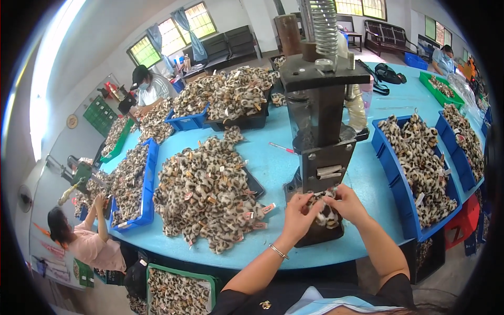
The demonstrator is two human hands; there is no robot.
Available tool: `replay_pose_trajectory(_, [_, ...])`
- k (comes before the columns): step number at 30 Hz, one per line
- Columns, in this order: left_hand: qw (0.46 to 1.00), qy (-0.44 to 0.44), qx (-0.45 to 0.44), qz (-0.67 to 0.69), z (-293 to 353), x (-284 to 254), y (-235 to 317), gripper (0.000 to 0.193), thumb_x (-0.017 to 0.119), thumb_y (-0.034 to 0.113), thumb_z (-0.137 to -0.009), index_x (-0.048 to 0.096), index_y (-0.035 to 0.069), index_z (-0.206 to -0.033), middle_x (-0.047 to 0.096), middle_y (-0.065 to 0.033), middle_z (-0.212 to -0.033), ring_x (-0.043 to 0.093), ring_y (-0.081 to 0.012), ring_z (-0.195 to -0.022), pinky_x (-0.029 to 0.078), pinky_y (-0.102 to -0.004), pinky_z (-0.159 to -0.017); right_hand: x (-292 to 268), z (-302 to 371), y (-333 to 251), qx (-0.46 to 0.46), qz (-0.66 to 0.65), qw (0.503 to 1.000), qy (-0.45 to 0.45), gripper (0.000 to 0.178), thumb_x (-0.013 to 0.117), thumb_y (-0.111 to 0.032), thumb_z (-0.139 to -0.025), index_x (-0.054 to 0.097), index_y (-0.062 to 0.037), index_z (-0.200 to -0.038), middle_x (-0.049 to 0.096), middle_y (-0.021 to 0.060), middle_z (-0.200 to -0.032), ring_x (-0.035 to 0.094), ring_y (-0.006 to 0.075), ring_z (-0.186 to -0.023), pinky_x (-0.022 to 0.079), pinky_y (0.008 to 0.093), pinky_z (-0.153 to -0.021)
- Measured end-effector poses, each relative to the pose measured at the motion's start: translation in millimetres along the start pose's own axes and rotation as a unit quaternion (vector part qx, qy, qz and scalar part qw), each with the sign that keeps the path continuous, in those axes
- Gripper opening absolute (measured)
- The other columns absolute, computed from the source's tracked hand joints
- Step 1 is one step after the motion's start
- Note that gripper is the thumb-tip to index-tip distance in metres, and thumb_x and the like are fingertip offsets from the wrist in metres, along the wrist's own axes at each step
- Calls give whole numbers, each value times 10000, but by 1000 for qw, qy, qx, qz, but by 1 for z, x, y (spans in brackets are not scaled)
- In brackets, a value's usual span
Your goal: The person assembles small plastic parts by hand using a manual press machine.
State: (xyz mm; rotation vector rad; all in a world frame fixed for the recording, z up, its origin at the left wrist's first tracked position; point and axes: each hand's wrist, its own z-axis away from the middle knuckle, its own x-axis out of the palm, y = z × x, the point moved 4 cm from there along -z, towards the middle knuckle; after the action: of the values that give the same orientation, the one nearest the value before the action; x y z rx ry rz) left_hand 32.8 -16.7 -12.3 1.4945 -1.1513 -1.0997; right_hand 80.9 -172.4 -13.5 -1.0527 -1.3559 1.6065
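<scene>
Both my hands are at the foot of a dark metal press [323,121] with a coil spring on top. Between them is a small furry plush piece [329,218] in white, black and brown, held under the head of the press. My left hand [301,214], with a bangle on its wrist, pinches its left side. My right hand [349,203] grips its upper right side with bent fingers. The fingertips and the piece's upper edge are partly hidden by the press. Left of the press, a big heap of similar plush pieces [202,191] lies on the light-blue table [278,223].
Blue bins [398,191] of plush pieces stand at the right, and another blue bin [150,184] is at the left. A pen [282,147] lies behind the heap. A green crate [212,286] is below the table edge. Several other people work around the table.
</scene>
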Motion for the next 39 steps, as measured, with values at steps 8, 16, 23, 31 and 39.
replay_pose_trajectory(8, [992, -61, 16, -111, 0, -6, 9, 361, 705, 167, -794, 611, -9, -1095, 491, -27, -819, 491, -88, -678, 409, -239, -592, 1, -17, -31, -35, 9, 998, -52, 254, 668, -75, -811, 587, -6, -1042, 604, 54, -965, 561, 119, -886, 473, 292, -791])
replay_pose_trajectory(16, [973, -125, 34, -190, -4, -9, 21, 378, 663, 101, -802, 573, -16, -1149, 550, -132, -824, 546, -211, -672, 452, -306, -631, 1, -35, -58, -80, 64, 971, -218, 368, 650, -11, -782, 582, 5, -1144, 631, 91, -1068, 558, 154, -975, 454, 308, -873])
replay_pose_trajectory(23, [971, -124, 60, -195, -5, -13, 16, 382, 668, 99, -808, 567, -29, -1153, 590, -158, -849, 580, -243, -695, 473, -322, -663, 15, -17, -53, 42, -32, 989, -141, 381, 613, 16, -792, 549, 3, -1168, 597, 74, -1126, 542, 152, -1028, 438, 306, -902])
replay_pose_trajectory(31, [970, -124, 74, -197, -3, -9, 21, 439, 685, 126, -801, 553, -37, -1187, 599, -179, -810, 577, -220, -670, 467, -315, -647, -60, 11, -112, -553, 59, 754, 351, 265, 515, -85, -909, 480, -20, -1164, 481, 121, -1160, 488, 174, -1046, 375, 315, -923])
replay_pose_trajectory(39, [976, -115, 43, -179, -2, -5, 19, 431, 634, 93, -794, 546, -20, -1200, 630, -228, -871, 623, -310, -718, 487, -361, -693, -72, -100, -321, -187, -44, 973, 128, 461, 614, -385, -854, 580, -25, -1140, 607, 89, -999, 549, 114, -900, 418, 265, -761])
